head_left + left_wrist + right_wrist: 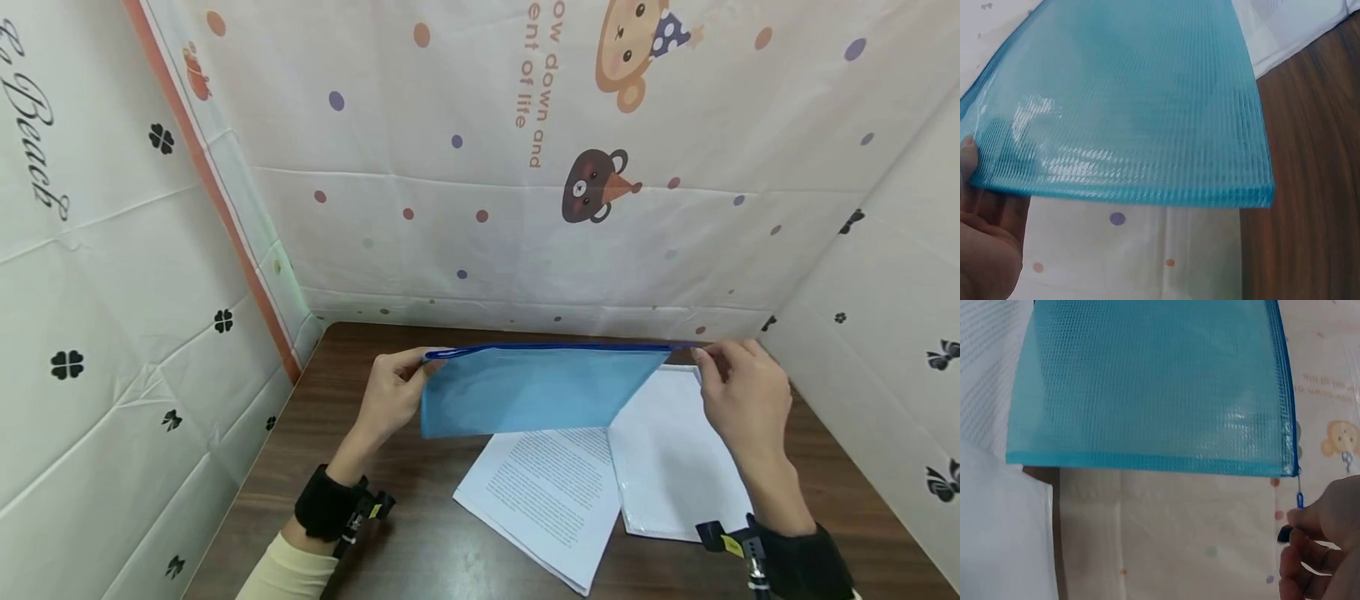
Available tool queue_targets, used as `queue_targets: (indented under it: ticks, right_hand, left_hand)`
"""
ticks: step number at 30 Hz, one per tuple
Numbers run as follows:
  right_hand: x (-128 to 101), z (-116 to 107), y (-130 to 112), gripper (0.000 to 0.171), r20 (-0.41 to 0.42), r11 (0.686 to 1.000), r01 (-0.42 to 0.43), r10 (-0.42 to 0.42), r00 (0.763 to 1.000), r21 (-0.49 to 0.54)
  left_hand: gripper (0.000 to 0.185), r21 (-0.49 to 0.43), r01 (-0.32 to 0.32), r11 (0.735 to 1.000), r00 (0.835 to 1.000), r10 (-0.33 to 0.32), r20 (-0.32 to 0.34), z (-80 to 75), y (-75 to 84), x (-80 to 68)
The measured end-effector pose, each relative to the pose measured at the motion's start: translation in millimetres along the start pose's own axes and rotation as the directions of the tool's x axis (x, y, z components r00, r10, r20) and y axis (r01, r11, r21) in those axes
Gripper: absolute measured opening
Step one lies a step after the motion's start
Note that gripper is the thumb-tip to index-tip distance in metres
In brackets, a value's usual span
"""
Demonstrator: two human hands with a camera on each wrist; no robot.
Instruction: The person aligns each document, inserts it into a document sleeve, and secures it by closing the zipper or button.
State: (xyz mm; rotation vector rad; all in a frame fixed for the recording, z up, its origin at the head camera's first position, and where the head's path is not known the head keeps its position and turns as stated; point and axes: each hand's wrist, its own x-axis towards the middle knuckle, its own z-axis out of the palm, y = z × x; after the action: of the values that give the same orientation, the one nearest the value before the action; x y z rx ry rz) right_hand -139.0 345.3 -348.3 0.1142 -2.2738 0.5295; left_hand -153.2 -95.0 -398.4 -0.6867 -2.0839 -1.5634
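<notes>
Holding a blue mesh zipper pouch up in the air above the middle of the dark wooden worktop, zipper edge uppermost and running across toward the far edge. Gripping the pouch's left end with the left hand, thumb and fingers curled round that corner. Pinching the small zipper pull at the pouch's right end between the fingertips of the right hand, fingers bent tightly around it and holding nothing else.

Lying flat beneath the pouch: a stack of printed sheets toward the near edge, and just beside it, toward the right edge, a clear plastic sleeve with papers, the two overlapping slightly.

Likely risks, judging from this: slipping off the tiny pull, given how little there is to pinch; snagging or jamming the slider if the mesh sags instead of staying taut between the hands; losing the left corner if the pull is tugged hard against a light grip; brushing the hanging lower edge across the sheets and skewing the stack.
</notes>
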Motion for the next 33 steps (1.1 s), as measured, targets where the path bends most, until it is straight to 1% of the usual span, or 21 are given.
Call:
queue_targets:
  ticks: [3, 6, 7, 8, 10, 11, 12, 13, 14, 15, 16, 17, 18, 19, 20, 21, 22, 25, 26, 30, 33]
  right_hand:
    - [-0.4, 8.2, -1.4, 0.017, -0.059, 0.996, -0.029, 0.034, 0.998, 0.083]
    - [-3.5, 11.4, -12.0, 0.027, -0.070, 0.980, -0.065, 0.079, 0.994, 0.187]
    - [-4.6, 10.8, -17.3, 0.029, -0.057, 0.974, -0.065, 0.079, 0.995, 0.216]
    - [-6.0, 9.7, -23.7, 0.030, -0.020, 0.967, -0.067, 0.074, 0.997, 0.246]
    - [-7.0, 5.5, -37.6, 0.029, 0.116, 0.934, -0.063, 0.023, 0.993, 0.352]
    - [-6.8, 3.2, -44.6, 0.029, 0.204, 0.905, -0.068, -0.022, 0.979, 0.421]
    - [-6.1, 0.8, -51.7, 0.031, 0.300, 0.859, -0.094, -0.072, 0.951, 0.503]
    - [-5.2, -1.4, -58.8, 0.033, 0.393, 0.804, -0.141, -0.122, 0.911, 0.578]
    - [-4.2, -2.9, -65.4, 0.035, 0.472, 0.746, -0.200, -0.170, 0.865, 0.636]
    - [-2.8, -3.9, -71.4, 0.039, 0.532, 0.687, -0.264, -0.209, 0.820, 0.677]
    - [-1.4, -3.9, -76.8, 0.042, 0.572, 0.640, -0.315, -0.240, 0.784, 0.701]
    - [-0.3, -3.5, -81.6, 0.045, 0.597, 0.602, -0.357, -0.257, 0.760, 0.714]
    - [0.5, -2.6, -85.5, 0.047, 0.611, 0.569, -0.392, -0.261, 0.747, 0.722]
    - [0.9, -1.3, -88.3, 0.048, 0.619, 0.540, -0.421, -0.257, 0.742, 0.729]
    - [1.1, 0.2, -90.4, 0.049, 0.626, 0.511, -0.450, -0.246, 0.740, 0.732]
    - [0.9, 1.8, -91.7, 0.049, 0.632, 0.480, -0.478, -0.234, 0.739, 0.736]
    - [0.4, 3.5, -92.1, 0.047, 0.637, 0.449, -0.502, -0.223, 0.738, 0.739]
    - [-2.1, 8.6, -90.6, 0.038, 0.651, 0.342, -0.569, -0.207, 0.730, 0.748]
    - [-2.8, 10.4, -89.9, 0.035, 0.654, 0.316, -0.583, -0.206, 0.728, 0.749]
    - [-5.6, 18.4, -86.9, 0.031, 0.665, 0.211, -0.633, -0.178, 0.725, 0.745]
    - [-8.6, 25.3, -84.4, 0.035, 0.677, 0.132, -0.664, -0.128, 0.725, 0.736]
  left_hand:
    - [0.019, 0.000, -0.045, 0.999, 0.997, 0.045, -0.054, 3.7, 4.0, 1.0]
    - [0.021, 0.011, -0.102, 0.995, 0.985, 0.103, -0.137, 6.8, 10.1, 2.2]
    - [0.022, 0.017, -0.128, 0.992, 0.978, 0.129, -0.166, 7.6, 13.3, 2.9]
    - [0.025, 0.028, -0.158, 0.987, 0.968, 0.160, -0.191, 8.1, 16.2, 3.5]
    - [0.032, 0.064, -0.228, 0.972, 0.945, 0.237, -0.224, 9.2, 23.9, 5.1]
    - [0.036, 0.082, -0.266, 0.961, 0.933, 0.277, -0.228, 10.0, 28.3, 6.1]
    - [0.039, 0.100, -0.304, 0.948, 0.921, 0.319, -0.224, 11.0, 33.0, 7.2]
    - [0.043, 0.115, -0.345, 0.931, 0.908, 0.363, -0.211, 12.2, 37.6, 8.3]
    - [0.046, 0.130, -0.388, 0.912, 0.894, 0.407, -0.189, 13.6, 41.7, 9.1]
    - [0.046, 0.137, -0.433, 0.891, 0.878, 0.452, -0.161, 15.3, 46.2, 9.9]
    - [0.047, 0.141, -0.473, 0.870, 0.862, 0.490, -0.127, 16.8, 50.4, 10.4]
    - [0.046, 0.137, -0.503, 0.854, 0.852, 0.516, -0.092, 18.0, 53.9, 10.5]
    - [0.046, 0.131, -0.525, 0.841, 0.843, 0.536, -0.058, 18.9, 57.3, 10.3]
    - [0.047, 0.126, -0.541, 0.832, 0.836, 0.548, -0.025, 19.4, 60.0, 9.8]
    - [0.047, 0.123, -0.545, 0.829, 0.836, 0.549, 0.004, 19.4, 62.3, 9.2]
    - [0.047, 0.117, -0.541, 0.833, 0.840, 0.542, 0.029, 19.1, 64.2, 8.5]
    - [0.048, 0.113, -0.529, 0.841, 0.849, 0.527, 0.053, 18.3, 65.6, 7.7]
    - [0.051, 0.118, -0.493, 0.862, 0.870, 0.483, 0.103, 15.9, 67.0, 5.6]
    - [0.053, 0.124, -0.484, 0.866, 0.874, 0.472, 0.118, 15.1, 67.0, 4.8]
    - [0.057, 0.150, -0.477, 0.866, 0.874, 0.450, 0.184, 14.3, 65.2, 1.4]
    - [0.049, 0.122, -0.448, 0.886, 0.872, 0.402, 0.279, 14.5, 65.9, -2.0]
